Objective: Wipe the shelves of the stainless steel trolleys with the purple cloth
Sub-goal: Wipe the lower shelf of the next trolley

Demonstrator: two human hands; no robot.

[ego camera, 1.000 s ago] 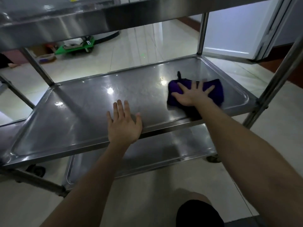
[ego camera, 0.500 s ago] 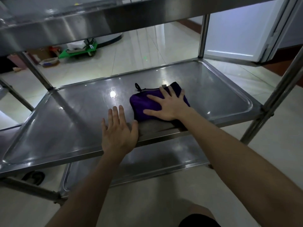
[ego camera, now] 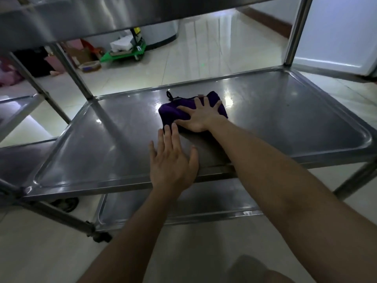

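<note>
Mid-frame, the soft, light purple folded cloth (ego camera: 173, 112) should slide easily on the slick steel trolley shelf (ego camera: 306, 123); my right hand (ego camera: 201, 117) presses it flat-palmed, left hand (ego camera: 173, 162) splayed, empty.

dim indoor | glare spots on steel shelf (ego camera: 265, 111) | wide-angle edge bending | soft focus

- green cart (ego camera: 124, 55) w/ white bags, far back on floor (ego camera: 204, 58)
- box (ego camera: 80, 55) + tub (ego camera: 89, 66) just left of cart
- sandal (ego camera: 65, 204) on floor, lower left
- white door (ego camera: 336, 31), top right
</note>
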